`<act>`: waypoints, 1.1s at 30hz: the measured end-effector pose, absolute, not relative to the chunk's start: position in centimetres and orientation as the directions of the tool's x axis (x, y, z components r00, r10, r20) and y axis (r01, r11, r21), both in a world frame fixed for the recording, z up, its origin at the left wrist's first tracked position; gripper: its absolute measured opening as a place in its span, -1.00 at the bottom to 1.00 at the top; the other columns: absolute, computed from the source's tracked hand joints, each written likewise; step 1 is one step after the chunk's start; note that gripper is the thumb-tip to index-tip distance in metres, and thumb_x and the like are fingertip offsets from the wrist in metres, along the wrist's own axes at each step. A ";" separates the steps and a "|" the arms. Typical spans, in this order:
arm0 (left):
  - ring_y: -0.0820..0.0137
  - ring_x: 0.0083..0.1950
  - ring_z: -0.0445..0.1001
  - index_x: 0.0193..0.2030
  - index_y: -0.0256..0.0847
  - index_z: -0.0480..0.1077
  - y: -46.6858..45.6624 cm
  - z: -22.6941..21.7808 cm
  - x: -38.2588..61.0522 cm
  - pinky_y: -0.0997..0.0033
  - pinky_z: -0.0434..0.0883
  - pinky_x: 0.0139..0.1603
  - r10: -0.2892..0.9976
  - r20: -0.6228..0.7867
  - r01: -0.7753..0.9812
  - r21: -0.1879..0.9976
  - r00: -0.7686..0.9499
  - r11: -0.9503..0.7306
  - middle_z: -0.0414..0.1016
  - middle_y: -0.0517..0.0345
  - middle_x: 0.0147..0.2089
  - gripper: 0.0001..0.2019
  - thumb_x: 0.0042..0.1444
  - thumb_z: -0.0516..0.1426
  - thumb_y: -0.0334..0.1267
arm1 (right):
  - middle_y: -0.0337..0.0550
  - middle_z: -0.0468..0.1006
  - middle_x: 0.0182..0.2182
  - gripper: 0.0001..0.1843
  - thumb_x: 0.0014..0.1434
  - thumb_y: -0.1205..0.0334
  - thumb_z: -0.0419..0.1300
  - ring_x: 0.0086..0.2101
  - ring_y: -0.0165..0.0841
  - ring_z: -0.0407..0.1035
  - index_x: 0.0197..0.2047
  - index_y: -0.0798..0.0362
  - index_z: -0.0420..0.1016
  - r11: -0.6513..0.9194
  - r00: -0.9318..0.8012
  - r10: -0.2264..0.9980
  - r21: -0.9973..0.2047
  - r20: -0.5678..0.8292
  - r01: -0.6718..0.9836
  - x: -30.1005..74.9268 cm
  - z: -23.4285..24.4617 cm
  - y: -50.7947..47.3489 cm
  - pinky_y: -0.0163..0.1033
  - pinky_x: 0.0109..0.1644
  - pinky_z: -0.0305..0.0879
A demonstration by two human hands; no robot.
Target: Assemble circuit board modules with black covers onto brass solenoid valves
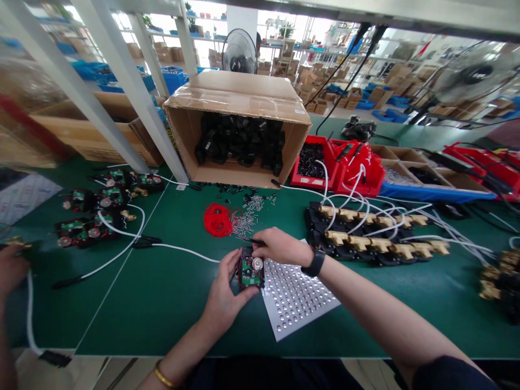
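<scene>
White cable (187, 253) runs from left of ctr toward L hand (221, 286); can't tell if it joins. L hand, lower ctr, has fingers closed on the left wall of blk plastic housing (251, 272), thumb at bottom edge. Housing sits ctr frame, open face w/ green PCB (247, 280) up twd camera, long axis approx. top-to-bottom. Prob. light, stiff, smooth; PCB likely fragile, so best held by side walls. R hand (278, 246), right of it, pinches slim dark tool (253, 240) over top edge.

The left edge cuts off a co-worker's hand (14, 271); the right edge, brass fittings (489, 290). The far-right fan (473, 78) blurs; the circuit-board module's (249, 277) smallest parts are indistinct.
</scene>
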State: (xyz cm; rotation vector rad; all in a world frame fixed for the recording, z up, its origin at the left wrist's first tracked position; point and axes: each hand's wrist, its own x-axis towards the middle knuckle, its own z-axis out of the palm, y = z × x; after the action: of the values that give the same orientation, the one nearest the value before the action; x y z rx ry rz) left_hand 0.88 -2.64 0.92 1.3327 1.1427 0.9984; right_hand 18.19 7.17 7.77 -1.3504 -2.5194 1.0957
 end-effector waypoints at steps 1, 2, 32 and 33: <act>0.17 0.27 0.12 0.19 -0.17 -0.05 -2.7 0.9 0.9 0.04 0.12 0.28 0.981 -0.036 0.094 0.995 0.189 0.018 0.08 -0.18 0.28 -0.30 -0.04 0.24 -0.32 | -0.25 0.44 -0.54 -0.90 0.04 0.31 0.18 -0.48 -0.43 0.29 -0.49 0.08 0.38 0.344 -0.610 0.754 -0.643 -0.246 0.684 18.4 7.7 7.1 -0.33 -0.43 0.04; 0.18 0.27 0.13 0.19 -0.17 -0.05 -2.7 0.8 0.9 0.05 0.12 0.28 0.982 -0.028 0.100 0.995 0.186 0.010 0.09 -0.17 0.27 -0.30 -0.04 0.23 -0.32 | -0.26 0.44 -0.54 -0.90 0.04 0.32 0.17 -0.48 -0.44 0.29 -0.49 0.09 0.37 0.333 -0.612 0.754 -0.663 -0.241 0.671 18.6 7.6 7.0 -0.34 -0.43 0.06; 0.42 -0.42 0.35 -0.41 -0.28 0.36 1.9 4.0 1.2 0.49 0.28 -0.41 0.976 -0.206 0.187 0.964 0.076 0.189 0.41 0.16 -0.43 -0.77 -0.03 0.17 -0.11 | -0.27 0.46 -0.64 -0.63 0.21 -0.14 -0.08 -0.83 -0.63 -0.15 -0.28 0.04 0.13 -0.598 -0.441 0.697 -0.798 -0.565 0.078 18.1 3.6 1.1 -0.46 -0.79 -0.25; 0.44 -0.43 0.33 -0.41 -0.28 0.35 1.8 3.8 1.4 0.50 0.27 -0.42 0.974 -0.220 0.143 0.967 0.049 0.211 0.39 0.17 -0.44 -0.76 -0.04 0.17 -0.11 | -0.25 0.48 -0.63 -0.63 0.21 -0.13 -0.07 -0.82 -0.63 -0.16 -0.28 0.04 0.13 -0.582 -0.445 0.711 -0.811 -0.545 0.062 18.1 3.7 1.0 -0.46 -0.79 -0.25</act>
State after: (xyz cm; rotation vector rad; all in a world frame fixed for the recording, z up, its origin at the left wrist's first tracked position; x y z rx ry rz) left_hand 1.39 1.80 3.82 1.1731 1.3554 0.9323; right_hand 18.06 1.00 3.67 -1.3302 -1.1148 2.0745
